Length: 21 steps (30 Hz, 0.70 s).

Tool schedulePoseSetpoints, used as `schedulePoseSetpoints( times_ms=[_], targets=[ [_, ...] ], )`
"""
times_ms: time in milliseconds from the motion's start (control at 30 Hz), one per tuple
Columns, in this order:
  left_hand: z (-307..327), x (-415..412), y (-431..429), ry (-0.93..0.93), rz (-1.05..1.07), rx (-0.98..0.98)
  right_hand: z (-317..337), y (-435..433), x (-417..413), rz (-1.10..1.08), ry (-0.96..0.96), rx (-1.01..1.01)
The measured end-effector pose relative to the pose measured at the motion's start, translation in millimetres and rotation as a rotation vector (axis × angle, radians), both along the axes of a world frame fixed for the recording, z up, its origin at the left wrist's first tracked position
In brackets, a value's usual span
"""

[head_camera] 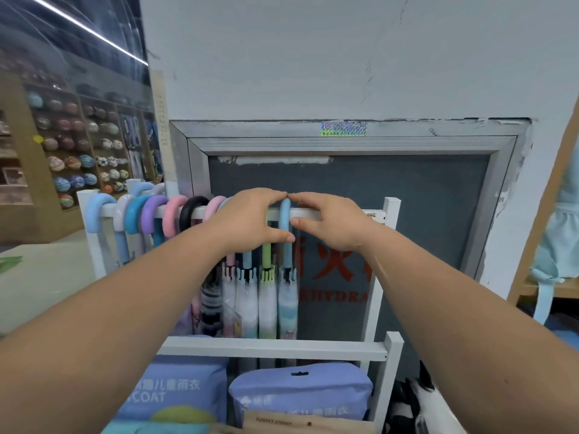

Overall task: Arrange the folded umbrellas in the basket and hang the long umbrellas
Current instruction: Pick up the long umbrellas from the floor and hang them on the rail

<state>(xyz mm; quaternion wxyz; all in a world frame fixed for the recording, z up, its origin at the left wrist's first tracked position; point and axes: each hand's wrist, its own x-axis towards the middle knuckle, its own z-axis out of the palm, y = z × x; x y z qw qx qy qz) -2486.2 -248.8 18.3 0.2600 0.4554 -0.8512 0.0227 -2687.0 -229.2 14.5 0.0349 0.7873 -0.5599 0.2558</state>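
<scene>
Hanging now on the white rack (392, 277): top rail (332, 213) carries the blue crook handle (284, 219), left hand (250, 219) and right hand (326, 223) both pinching it. Best seat the hook fully over, 2 hands steadying, beside the green-handled umbrella (267, 255).

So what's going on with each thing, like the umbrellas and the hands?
Blue-handled umbrella: hooked over the rail, folded shut, both hands on its handle.
Left hand: gripping that handle from the left.
Right hand: fingers touching the handle from the right.
Other long umbrellas: hanging by curved handles, closed.
White rail: bare at its right end.
Raincoat packs: sealed, sitting below.
</scene>
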Motion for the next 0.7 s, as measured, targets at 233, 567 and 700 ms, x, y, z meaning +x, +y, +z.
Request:
schedulePoseSetpoints(
  times_ms=[233,567,700],
  targets=[
    [-16,-3,38,0.049,0.094,-0.104,-17,34,-14,0.031,-0.041,-0.172],
    [-68,-20,118,-0.028,-0.084,-0.157,-82,164,-63,-0.29,-0.037,-0.114],
    [-109,-44,151,-0.075,-0.252,-0.1,-139,245,-79,-0.484,-0.037,0.01]
  ],
)
